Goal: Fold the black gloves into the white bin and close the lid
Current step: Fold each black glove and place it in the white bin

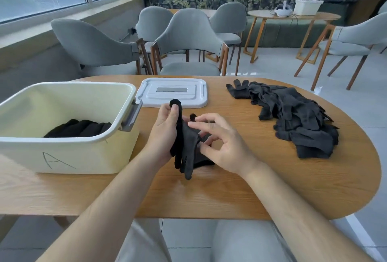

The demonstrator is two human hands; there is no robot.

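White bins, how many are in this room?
2. The near bin stands open at the left of the wooden table, black gloves inside; the far bin sits on the round table at the back. Others may be hidden out of view.

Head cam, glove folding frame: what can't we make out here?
All head view:
- count of folded gloves in the white bin: its near wall hides most of them.
- held glove, single or pair: left hand and right hand cover it.
- count in the loose glove pile: gloves overlap.
- label on the lid: too small to read.
- bin's left end: cut off by frame edge.
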